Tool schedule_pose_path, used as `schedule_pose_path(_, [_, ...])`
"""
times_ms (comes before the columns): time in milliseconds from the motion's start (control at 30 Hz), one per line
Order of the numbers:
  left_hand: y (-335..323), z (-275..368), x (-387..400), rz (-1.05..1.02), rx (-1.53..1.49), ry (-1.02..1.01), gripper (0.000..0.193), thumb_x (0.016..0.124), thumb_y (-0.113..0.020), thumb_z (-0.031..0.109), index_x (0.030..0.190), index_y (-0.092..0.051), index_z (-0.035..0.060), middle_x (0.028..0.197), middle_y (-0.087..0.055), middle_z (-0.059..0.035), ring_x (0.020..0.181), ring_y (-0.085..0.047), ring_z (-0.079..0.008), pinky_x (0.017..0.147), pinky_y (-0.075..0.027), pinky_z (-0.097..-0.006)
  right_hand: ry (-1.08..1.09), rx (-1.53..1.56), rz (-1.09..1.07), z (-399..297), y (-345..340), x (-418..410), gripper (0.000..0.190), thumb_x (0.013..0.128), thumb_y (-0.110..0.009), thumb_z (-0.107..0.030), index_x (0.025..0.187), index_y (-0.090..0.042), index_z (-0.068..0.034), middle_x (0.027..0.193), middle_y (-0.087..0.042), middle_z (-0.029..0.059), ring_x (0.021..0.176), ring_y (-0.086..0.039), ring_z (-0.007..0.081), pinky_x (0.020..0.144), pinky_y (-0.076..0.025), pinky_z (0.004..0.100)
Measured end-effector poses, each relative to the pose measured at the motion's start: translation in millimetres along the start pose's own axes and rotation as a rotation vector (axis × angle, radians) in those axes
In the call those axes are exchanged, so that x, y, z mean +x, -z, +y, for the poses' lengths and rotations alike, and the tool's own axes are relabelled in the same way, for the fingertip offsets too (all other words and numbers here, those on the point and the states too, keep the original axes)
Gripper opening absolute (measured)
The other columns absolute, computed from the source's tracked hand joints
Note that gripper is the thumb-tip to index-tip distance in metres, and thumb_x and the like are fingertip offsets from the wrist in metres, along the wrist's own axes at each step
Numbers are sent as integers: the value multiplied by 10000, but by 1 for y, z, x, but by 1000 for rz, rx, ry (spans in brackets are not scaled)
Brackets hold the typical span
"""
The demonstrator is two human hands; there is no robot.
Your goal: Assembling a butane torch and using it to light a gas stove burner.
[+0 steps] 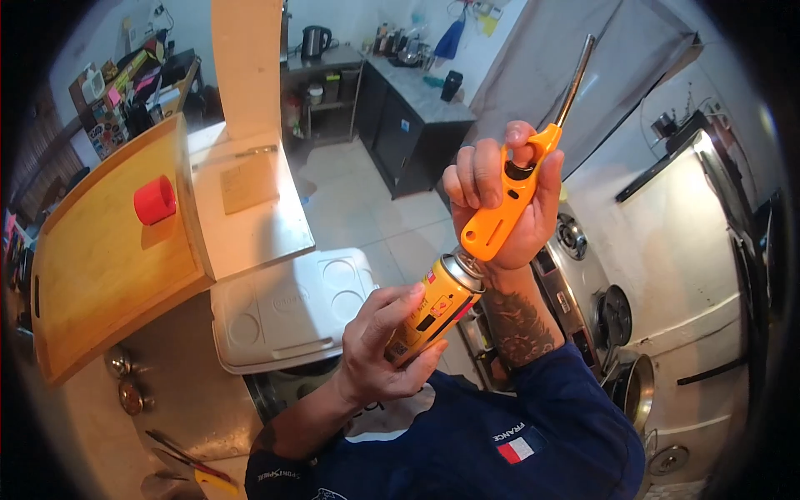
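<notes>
My left hand [381,353] grips a yellow butane gas canister [431,312] by its body, tilted with its metal top up and to the right. In my right hand [478,178] is an orange gas lighter [503,206] with a long metal tube [575,84] pointing up and away. One finger passes through its trigger loop. The lighter's butt end meets the canister's nozzle; the exact contact point is partly hidden. A red plastic cap [153,200] lies on a wooden tray [106,275] to the left.
A white cooler lid [284,312] is below the hands' level, left of the canister. Gas stove burners [570,236] and a frying pan [637,394] stand on the right. A dark cabinet [406,147] and an electric kettle [315,42] are farther back.
</notes>
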State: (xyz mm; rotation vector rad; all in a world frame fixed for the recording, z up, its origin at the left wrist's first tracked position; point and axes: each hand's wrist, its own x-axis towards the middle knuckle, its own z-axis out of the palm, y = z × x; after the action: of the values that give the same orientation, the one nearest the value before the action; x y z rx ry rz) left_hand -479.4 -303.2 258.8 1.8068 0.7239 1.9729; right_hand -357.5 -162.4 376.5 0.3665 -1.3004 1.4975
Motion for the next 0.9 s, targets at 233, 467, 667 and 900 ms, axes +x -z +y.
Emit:
schedule_pose_path(233, [4,4,11,40,40,-104,718,699,-833,8,1350,-532,-10,1175,-640,-246,988,-690,-340,828,-573,-353,0,-48,-88,-4,-18,20,490,1110,-244,-529,1193,-490,-113,706,-476,25,635,-411,134,624,-365,289])
schedule_pose_path(467, [11,11,18,45,79,-137,713,722,-842,25,1358,-522,-9,1184,-637,-245,981,-692,-342,822,-584,-368,7,-60,-154,-4,-32,35,488,1109,-245,-531,1186,-487,-114,702,-477,23,634,-409,130,616,-365,286])
schedule_pose_path(667, [16,11,22,69,114,-188,713,734,-848,34,1364,-517,-9,1167,-638,-250,961,-701,-332,800,-592,-363,7,-62,-176,-1,-40,43,469,1106,-269,-530,1153,-499,-124,692,-484,13,630,-408,126,618,-362,290])
schedule_pose_path(900, [22,16,27,95,150,-204,719,732,-857,44,1362,-514,-10,1138,-643,-251,922,-708,-331,763,-594,-371,-4,-52,-236,3,-48,57,466,1099,-285,-546,1147,-502,-136,677,-487,8,623,-406,127,623,-364,294])
